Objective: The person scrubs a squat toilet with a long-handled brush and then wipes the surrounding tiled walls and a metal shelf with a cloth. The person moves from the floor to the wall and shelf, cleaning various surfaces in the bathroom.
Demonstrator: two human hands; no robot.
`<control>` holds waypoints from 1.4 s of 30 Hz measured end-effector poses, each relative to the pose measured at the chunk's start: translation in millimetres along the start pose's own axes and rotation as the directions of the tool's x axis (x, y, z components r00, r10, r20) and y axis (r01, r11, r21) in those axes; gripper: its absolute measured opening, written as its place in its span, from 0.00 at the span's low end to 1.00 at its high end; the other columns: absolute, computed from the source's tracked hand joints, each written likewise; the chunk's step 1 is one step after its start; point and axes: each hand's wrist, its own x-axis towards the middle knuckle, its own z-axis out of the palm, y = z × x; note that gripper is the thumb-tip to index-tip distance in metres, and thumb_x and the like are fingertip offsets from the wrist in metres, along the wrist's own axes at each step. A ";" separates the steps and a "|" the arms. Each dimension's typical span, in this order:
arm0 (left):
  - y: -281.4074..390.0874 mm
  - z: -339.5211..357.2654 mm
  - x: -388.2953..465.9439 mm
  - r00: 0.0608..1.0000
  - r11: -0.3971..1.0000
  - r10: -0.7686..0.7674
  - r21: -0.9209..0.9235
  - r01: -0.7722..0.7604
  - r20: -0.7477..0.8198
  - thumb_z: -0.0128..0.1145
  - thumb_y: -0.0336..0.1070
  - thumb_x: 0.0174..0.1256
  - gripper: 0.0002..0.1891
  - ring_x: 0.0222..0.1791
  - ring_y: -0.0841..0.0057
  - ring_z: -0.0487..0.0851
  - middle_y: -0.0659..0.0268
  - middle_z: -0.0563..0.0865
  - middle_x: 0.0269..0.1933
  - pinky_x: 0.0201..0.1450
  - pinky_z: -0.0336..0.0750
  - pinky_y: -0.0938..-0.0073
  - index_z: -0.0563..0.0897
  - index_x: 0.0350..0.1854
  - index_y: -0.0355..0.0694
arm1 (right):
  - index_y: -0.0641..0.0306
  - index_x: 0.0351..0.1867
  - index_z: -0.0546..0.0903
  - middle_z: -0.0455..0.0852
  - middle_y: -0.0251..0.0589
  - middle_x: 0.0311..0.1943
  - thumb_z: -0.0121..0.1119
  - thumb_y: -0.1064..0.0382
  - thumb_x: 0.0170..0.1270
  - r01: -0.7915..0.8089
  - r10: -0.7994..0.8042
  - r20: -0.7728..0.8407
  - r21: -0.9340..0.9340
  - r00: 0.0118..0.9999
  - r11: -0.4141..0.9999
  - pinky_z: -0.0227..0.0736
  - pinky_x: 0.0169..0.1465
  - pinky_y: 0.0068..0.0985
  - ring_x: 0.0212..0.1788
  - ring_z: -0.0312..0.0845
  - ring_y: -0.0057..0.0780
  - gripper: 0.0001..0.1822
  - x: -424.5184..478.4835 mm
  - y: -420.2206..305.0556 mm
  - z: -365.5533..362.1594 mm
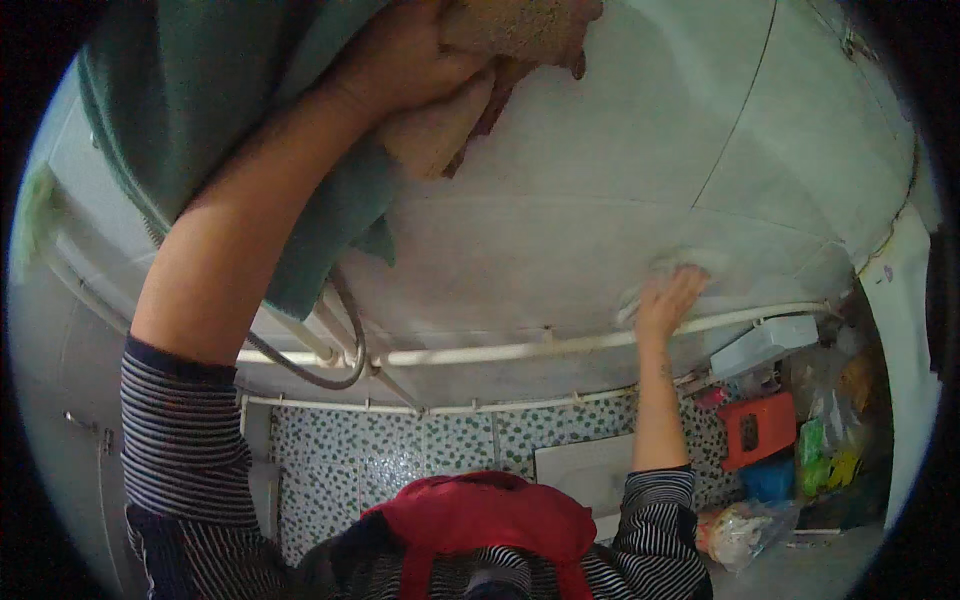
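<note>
My left hand [427,64] is raised at the top of the view, its fingers curled at a brown towel [517,30] with a darker ragged border. A green towel [202,97] hangs beside and behind my left forearm. Lower down on the right, my right hand [671,300] presses a pale cloth [686,260] against the light tiled wall [540,240]. That hand and the cloth are blurred, and the cloth is mostly covered by the fingers.
A white pipe [510,350] runs along the wall under my right hand, with a flexible metal hose [358,330] looping at its left. Below are a patterned tile floor [450,442], a red plastic stool [759,430], a blue container [769,480] and plastic bags [742,536].
</note>
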 end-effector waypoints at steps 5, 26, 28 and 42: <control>-6.3 8.8 -5.2 0.984 0.827 0.125 0.533 -0.176 0.130 0.66 0.37 0.43 0.34 0.58 0.56 0.70 0.57 0.72 0.56 0.61 0.64 0.59 0.68 0.58 0.43 | 0.68 0.69 0.52 0.46 0.56 0.71 0.49 0.59 0.65 -0.123 0.274 -0.309 0.431 0.911 0.894 0.29 0.72 0.48 0.73 0.35 0.54 0.34 23.8 -42.5 2.8; 229.3 120.6 -394.7 0.301 0.397 -0.891 -0.263 0.880 -0.339 0.61 0.29 0.45 0.29 0.53 0.69 0.78 0.59 0.81 0.49 0.58 0.70 0.70 0.75 0.56 0.38 | 0.66 0.42 0.82 0.82 0.49 0.43 0.50 0.71 0.46 0.373 -0.802 0.379 0.737 0.462 0.564 0.65 0.57 0.45 0.52 0.72 0.51 0.19 -145.4 -238.4 -16.1; 256.0 124.9 -435.3 0.105 0.341 -0.875 -0.447 0.827 -0.472 0.63 0.29 0.45 0.30 0.52 0.74 0.77 0.62 0.81 0.50 0.59 0.69 0.71 0.74 0.57 0.38 | 0.65 0.42 0.82 0.83 0.45 0.43 0.48 0.75 0.42 0.328 -0.823 0.212 0.843 0.527 0.427 0.66 0.57 0.43 0.50 0.74 0.49 0.22 -187.5 -239.9 -20.6; 380.8 86.1 -571.7 -0.141 0.218 -0.607 -0.334 0.917 -0.782 0.70 0.31 0.43 0.31 0.51 0.77 0.76 0.65 0.78 0.52 0.56 0.70 0.73 0.74 0.54 0.37 | 0.61 0.63 0.67 0.61 0.47 0.65 0.56 0.70 0.53 0.554 -0.844 0.357 0.639 0.401 0.534 0.52 0.67 0.45 0.67 0.52 0.51 0.31 -246.3 -490.8 41.5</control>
